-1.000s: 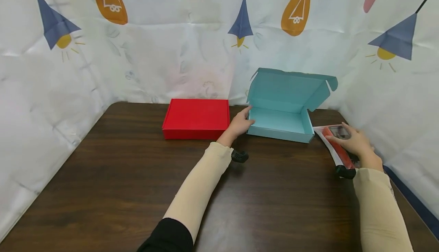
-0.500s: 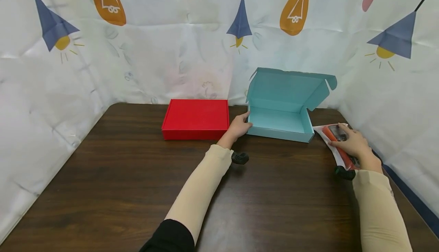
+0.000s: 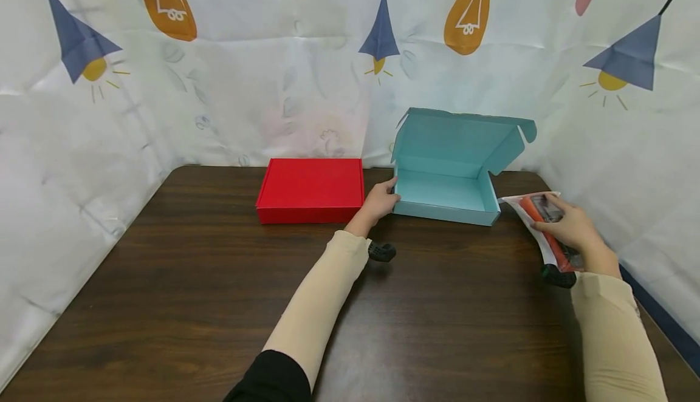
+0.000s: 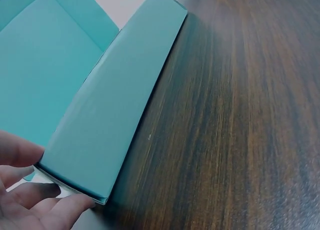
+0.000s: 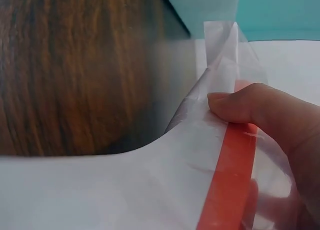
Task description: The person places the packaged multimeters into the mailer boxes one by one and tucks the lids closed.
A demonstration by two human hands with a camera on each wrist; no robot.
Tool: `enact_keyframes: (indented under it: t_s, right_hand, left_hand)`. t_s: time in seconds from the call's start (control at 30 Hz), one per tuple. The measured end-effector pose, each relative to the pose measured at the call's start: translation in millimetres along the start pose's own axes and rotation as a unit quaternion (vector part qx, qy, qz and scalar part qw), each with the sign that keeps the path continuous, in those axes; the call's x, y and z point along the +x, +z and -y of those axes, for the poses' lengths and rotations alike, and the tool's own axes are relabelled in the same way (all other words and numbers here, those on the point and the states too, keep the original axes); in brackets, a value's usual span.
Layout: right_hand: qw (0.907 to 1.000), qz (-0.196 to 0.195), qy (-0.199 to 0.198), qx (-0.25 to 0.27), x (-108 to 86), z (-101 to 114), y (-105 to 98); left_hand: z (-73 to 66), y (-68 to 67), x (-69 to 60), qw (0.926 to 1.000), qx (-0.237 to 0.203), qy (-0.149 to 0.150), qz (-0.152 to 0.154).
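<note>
A light-blue box [image 3: 444, 190] stands with its lid raised near the back of the table. My left hand [image 3: 378, 203] holds the box's left front corner; in the left wrist view, fingers and thumb of the left hand [image 4: 37, 200] lie around the corner of the box [image 4: 100, 109]. At the right, my right hand [image 3: 574, 229] grips a clear plastic package [image 3: 538, 220] with an orange-red and dark item in it, beside the box. The right wrist view shows the thumb of the right hand [image 5: 265, 115] pressed on the package's orange strip [image 5: 230, 175].
A closed red box [image 3: 310, 190] lies left of the blue one. The brown table [image 3: 191, 280] ends at a white patterned curtain [image 3: 262, 86] at the back and sides. A dark blue strip [image 3: 662, 317] runs along the right edge.
My right hand has shifted slightly to the right, and the package in it has moved and tilted a little. The left hand slid slightly down the box's left side, then stayed there.
</note>
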State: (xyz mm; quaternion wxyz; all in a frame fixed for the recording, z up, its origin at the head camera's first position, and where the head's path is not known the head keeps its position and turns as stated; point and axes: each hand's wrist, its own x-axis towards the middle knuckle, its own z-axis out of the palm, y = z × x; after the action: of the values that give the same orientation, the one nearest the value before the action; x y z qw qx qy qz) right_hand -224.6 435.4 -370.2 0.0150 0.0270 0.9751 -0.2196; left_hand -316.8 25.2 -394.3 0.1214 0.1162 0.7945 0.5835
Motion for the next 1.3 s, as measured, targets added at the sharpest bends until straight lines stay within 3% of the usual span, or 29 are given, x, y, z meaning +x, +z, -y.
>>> enact_keyframes:
  t_s: [0.27,0.47,0.7,0.9,1.3]
  right_hand:
    - [0.9991,-0.015,-0.041,0.0,-6.6,9.4,-15.8]
    - [0.9985,-0.02,-0.05,-0.009,-12.1,23.3,-27.9]
    - [0.9964,-0.027,-0.079,-0.018,-20.7,39.3,-30.9]
    - [0.9923,-0.032,-0.117,-0.025,-21.5,61.3,-32.4]
    - [0.9864,0.012,-0.16,-0.034,-11.1,105.8,-25.6]
  left_hand:
    - [2.5,-3.3,2.5,0.9997,-0.02,-0.01,-0.005]
    - [1.3,-3.7,2.2,0.9995,-0.027,-0.016,-0.007]
    - [0.7,-2.4,0.4,0.9973,-0.068,-0.027,0.003]
    - [3.0,-0.3,0.0,0.9972,-0.069,-0.029,-0.005]
    - [4.3,2.5,-1.2,0.9973,-0.063,-0.033,-0.015]
